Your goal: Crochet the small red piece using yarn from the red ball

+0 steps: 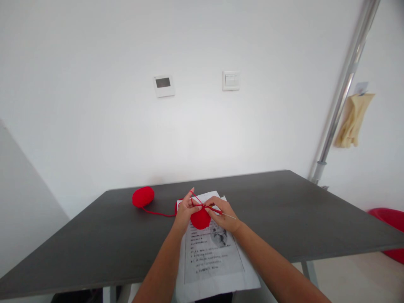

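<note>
My left hand (184, 212) pinches a small round red crocheted piece (200, 219), with a strand of red yarn running over its raised forefinger. My right hand (223, 213) is closed on a thin crochet hook (224, 214) whose tip meets the red piece. Both hands hover above a printed paper sheet (212, 256) lying on the dark grey table (284, 210). A ball of red yarn (143, 196) rests on the table to the left, its strand trailing to the piece.
The white wall behind carries a small panel (164, 85) and a light switch (231, 80). A metal pole (344, 90) rises at the right with yellowish gloves (352, 120) hanging beside it. A red object (391, 229) sits low at the far right.
</note>
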A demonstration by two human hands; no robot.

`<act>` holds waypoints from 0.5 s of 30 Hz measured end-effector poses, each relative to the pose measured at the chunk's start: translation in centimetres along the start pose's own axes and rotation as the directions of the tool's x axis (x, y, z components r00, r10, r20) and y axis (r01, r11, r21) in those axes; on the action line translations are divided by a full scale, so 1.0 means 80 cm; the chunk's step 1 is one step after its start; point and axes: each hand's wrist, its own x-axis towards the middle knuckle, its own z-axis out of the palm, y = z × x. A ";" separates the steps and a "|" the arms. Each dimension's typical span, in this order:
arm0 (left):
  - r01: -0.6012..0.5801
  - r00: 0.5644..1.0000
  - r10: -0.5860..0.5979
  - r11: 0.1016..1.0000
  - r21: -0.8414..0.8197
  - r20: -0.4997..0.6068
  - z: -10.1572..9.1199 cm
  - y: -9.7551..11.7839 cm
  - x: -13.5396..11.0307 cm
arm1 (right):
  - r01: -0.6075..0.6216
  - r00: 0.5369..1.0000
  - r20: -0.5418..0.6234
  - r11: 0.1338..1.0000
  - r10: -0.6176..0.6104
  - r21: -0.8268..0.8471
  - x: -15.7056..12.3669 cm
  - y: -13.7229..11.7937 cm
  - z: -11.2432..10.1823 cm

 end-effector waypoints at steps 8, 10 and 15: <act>0.002 1.000 -0.001 0.998 0.061 -0.017 0.001 -0.003 0.005 | -0.228 0.973 0.011 0.948 0.232 0.224 0.005 0.004 0.006; -0.006 0.985 0.019 0.997 0.076 -0.174 -0.004 -0.006 0.010 | -0.328 0.938 -0.010 0.900 0.346 0.287 0.006 0.007 0.004; -0.099 0.820 0.134 0.991 0.093 -0.556 -0.036 -0.006 0.015 | -0.416 0.875 -0.093 0.836 0.475 0.359 0.010 0.010 -0.003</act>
